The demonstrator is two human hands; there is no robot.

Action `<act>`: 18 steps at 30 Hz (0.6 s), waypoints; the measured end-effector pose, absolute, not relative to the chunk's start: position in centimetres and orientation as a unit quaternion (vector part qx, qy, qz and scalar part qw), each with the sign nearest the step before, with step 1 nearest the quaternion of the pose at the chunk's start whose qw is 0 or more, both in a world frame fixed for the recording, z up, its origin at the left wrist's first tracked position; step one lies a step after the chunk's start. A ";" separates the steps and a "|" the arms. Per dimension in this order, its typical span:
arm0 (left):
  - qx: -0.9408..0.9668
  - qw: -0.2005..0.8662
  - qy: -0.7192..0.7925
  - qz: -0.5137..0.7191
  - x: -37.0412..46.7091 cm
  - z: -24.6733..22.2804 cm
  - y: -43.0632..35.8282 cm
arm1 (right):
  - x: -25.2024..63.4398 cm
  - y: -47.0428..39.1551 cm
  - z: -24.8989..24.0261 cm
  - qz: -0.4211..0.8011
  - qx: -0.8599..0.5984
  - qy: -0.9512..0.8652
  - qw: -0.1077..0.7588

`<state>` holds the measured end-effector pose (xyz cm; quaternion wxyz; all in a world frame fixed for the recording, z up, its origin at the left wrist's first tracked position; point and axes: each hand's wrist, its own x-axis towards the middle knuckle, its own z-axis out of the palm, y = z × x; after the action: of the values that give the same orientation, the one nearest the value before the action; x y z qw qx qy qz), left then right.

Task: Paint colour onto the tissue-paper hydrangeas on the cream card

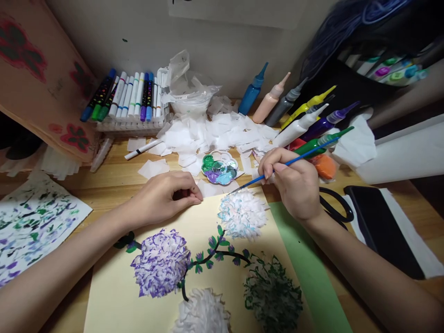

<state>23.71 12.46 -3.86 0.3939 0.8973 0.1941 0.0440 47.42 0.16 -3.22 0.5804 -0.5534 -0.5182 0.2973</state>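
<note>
We hold the paintbrush (255,179) in our right hand (294,187), its blue handle gripped between thumb and fingers. The handle's far end sticks out beyond the knuckles to the right, and the bristle end slants down to the left, ahead of the fingertips, at the upper edge of the blue-tinged flower (243,215). Our left hand (169,196) rests near the top edge of the yellow paper (114,277), fingers curled in; we cannot quite tell whether the thumb and forefinger pinch that edge or merely lie on it. The paint palette (220,178) sits between our hands, just beyond the paper, touching neither. Nearer us on the sheet are the purple-edged flower (161,263), the white flower (203,314) and the green-edged flower (274,293). Torn white scraps (194,134) spread behind the palette, with a blue bottle (249,98) standing beyond them.
</note>
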 end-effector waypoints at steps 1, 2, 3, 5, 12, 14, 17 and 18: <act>0.897 0.394 0.193 0.044 23.7 -3.8 12.5 | 47.5 0.2 -3.2 0.300 -0.557 -0.513 0.580; 0.897 0.395 0.193 0.043 23.7 -3.8 12.5 | 47.5 0.2 -3.2 0.302 -0.559 -0.509 0.581; 0.897 0.395 0.193 0.042 23.7 -3.8 12.5 | 47.6 0.2 -3.2 0.303 -0.558 -0.506 0.584; 0.897 0.395 0.194 0.041 23.8 -3.8 12.4 | 47.7 0.2 -3.2 0.305 -0.549 -0.504 0.593; 0.897 0.395 0.196 0.039 23.8 -3.7 12.4 | 47.4 0.1 -3.2 0.296 -0.566 -0.515 0.571; 0.897 0.395 0.196 0.039 23.8 -3.7 12.5 | 47.4 0.1 -3.1 0.291 -0.574 -0.520 0.562; 0.896 0.398 0.194 0.041 23.7 -3.8 12.5 | 47.5 0.0 -2.9 0.296 -0.559 -0.516 0.577; 0.895 0.399 0.194 0.040 23.7 -3.8 12.5 | 47.6 0.0 -2.8 0.296 -0.551 -0.517 0.584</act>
<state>23.71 12.47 -3.77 0.3988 0.8954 0.1937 0.0402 47.57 0.02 -2.83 0.5841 -0.5515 -0.5169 0.2959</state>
